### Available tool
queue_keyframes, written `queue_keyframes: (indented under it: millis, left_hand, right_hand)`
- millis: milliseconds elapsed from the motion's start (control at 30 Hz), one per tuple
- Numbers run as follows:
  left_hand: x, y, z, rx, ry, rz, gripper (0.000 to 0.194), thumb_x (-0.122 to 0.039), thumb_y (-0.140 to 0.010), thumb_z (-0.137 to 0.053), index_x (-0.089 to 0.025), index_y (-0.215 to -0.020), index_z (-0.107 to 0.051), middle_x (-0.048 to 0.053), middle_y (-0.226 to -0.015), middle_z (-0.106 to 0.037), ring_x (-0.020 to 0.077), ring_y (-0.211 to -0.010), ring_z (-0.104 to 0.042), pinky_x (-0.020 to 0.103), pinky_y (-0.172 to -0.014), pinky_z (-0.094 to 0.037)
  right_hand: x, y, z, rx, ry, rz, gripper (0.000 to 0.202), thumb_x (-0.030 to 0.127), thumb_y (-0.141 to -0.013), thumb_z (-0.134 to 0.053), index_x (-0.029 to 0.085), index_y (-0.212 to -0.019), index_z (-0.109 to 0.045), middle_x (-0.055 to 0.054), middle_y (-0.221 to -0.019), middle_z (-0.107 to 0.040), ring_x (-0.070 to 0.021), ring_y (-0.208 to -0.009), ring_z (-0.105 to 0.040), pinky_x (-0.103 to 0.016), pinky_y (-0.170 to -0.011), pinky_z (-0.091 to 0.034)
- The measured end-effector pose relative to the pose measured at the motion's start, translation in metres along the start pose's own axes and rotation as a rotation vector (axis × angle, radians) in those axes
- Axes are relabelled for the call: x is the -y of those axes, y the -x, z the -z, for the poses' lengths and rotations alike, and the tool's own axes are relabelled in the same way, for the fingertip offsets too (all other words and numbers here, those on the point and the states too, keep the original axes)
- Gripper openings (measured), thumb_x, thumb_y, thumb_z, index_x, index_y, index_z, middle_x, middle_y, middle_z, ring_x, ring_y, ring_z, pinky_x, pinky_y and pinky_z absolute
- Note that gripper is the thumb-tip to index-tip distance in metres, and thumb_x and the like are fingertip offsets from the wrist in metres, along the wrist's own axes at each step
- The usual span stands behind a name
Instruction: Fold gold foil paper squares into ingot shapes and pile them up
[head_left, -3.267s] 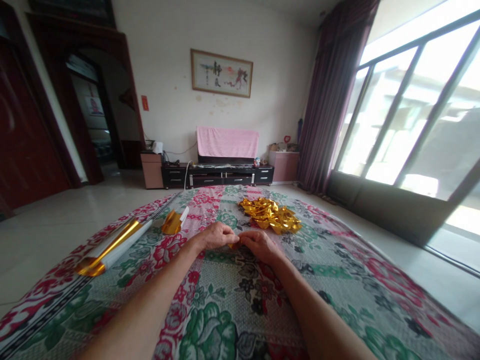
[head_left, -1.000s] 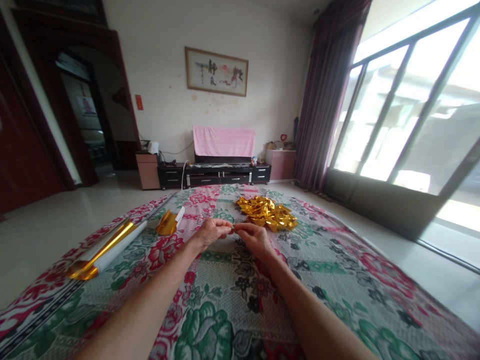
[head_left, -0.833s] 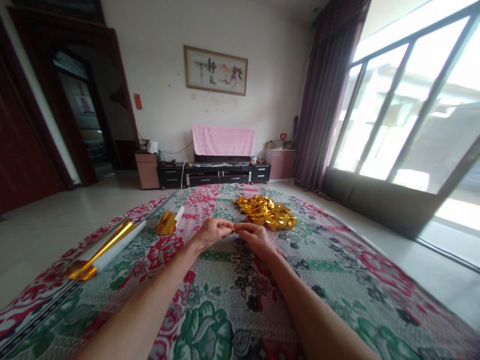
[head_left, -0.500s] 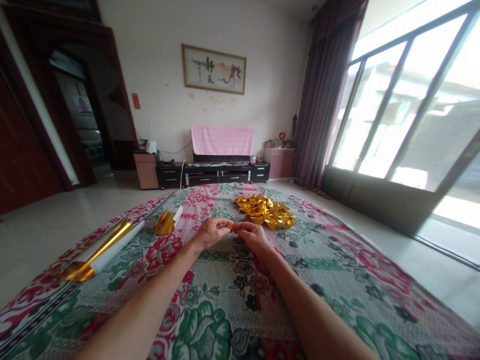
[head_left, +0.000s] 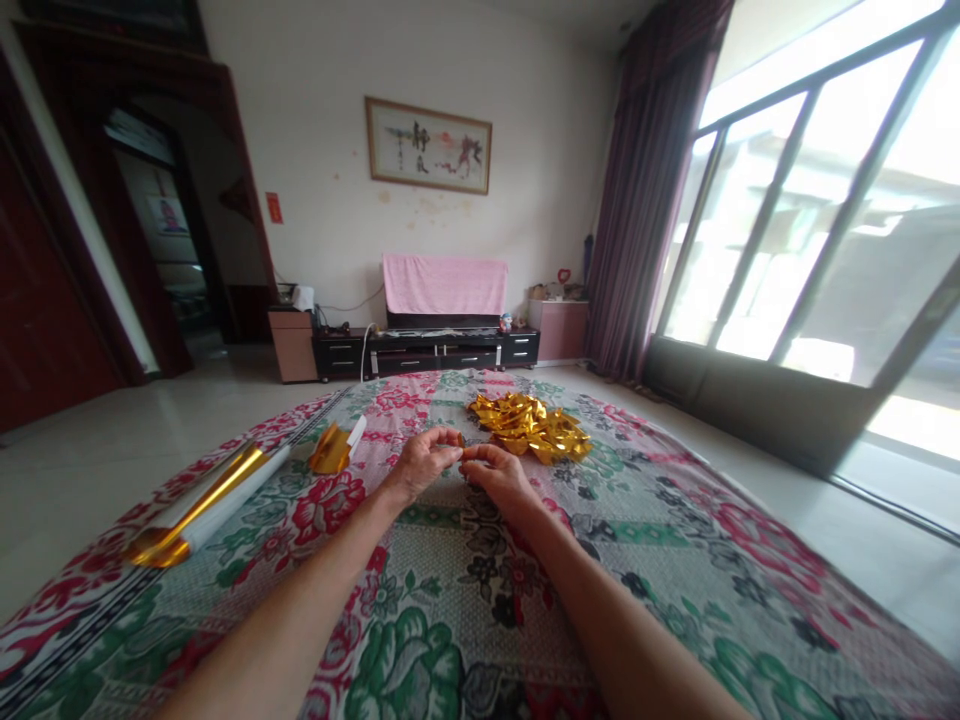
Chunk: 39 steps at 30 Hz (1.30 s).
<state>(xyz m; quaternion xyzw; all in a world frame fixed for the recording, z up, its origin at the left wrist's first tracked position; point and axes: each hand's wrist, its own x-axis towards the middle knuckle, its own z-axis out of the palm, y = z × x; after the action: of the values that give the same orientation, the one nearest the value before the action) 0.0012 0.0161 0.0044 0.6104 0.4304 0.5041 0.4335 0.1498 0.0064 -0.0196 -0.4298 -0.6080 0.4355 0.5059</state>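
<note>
Both hands meet over the middle of the flowered cloth [head_left: 420, 560]. My left hand [head_left: 424, 465] pinches a small piece of gold foil [head_left: 462, 441], which shows between the fingertips. My right hand [head_left: 499, 473] has its thumb and fingers closed at the same piece, its tips touching those of my left hand; most of the foil is hidden by the fingers. Just beyond my right hand lies a pile of folded gold foil pieces [head_left: 532, 425]. To the left are a small stack of gold foil sheets [head_left: 331, 450] with a white edge and a larger gold and white roll [head_left: 202, 505].
Beyond the cloth-covered surface, a low black cabinet [head_left: 420, 355] carries a screen under a pink cloth [head_left: 445, 284]. A purple curtain [head_left: 637, 200] and large windows are on the right. An open doorway stands at the left.
A bit more gold foil shows upright at my left fingertips. My right fingers have shifted slightly left and lower. The view has tilted up a little.
</note>
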Motion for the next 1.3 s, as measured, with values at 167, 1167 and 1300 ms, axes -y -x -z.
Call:
queue_keyframes:
  millis: [167, 1167, 1300]
  left_hand:
    - [0.002, 0.000, 0.001, 0.024, -0.076, 0.011, 0.030, -0.032, -0.062, -0.065, -0.012, -0.085, -0.066, 0.002, -0.068, -0.065, 0.0121, -0.061, -0.055, 0.022, -0.060, -0.042]
    - [0.011, -0.002, 0.008, 0.041, -0.138, 0.002, 0.032, -0.027, -0.062, -0.063, -0.011, -0.089, -0.070, 0.004, -0.071, -0.067, 0.0099, -0.058, -0.053, 0.022, -0.059, -0.041]
    - [0.008, -0.001, 0.006, 0.029, -0.105, 0.036, 0.031, -0.025, -0.060, -0.063, -0.012, -0.087, -0.070, 0.002, -0.068, -0.066, 0.0090, -0.056, -0.052, 0.021, -0.057, -0.041]
  right_hand:
    - [0.000, 0.000, -0.003, -0.015, -0.050, 0.024, 0.020, 0.032, -0.063, -0.062, 0.014, -0.073, -0.062, 0.002, -0.060, -0.058, -0.0069, -0.050, -0.044, -0.018, -0.048, -0.033]
    - [-0.005, -0.001, 0.000, -0.077, -0.171, 0.014, 0.023, 0.034, -0.065, -0.063, 0.015, -0.078, -0.061, -0.001, -0.071, -0.063, -0.0115, -0.063, -0.058, -0.023, -0.061, -0.047]
    - [-0.003, 0.001, -0.001, -0.078, -0.160, 0.011, 0.022, 0.034, -0.066, -0.061, 0.015, -0.077, -0.061, -0.001, -0.070, -0.063, -0.0116, -0.063, -0.059, -0.021, -0.059, -0.046]
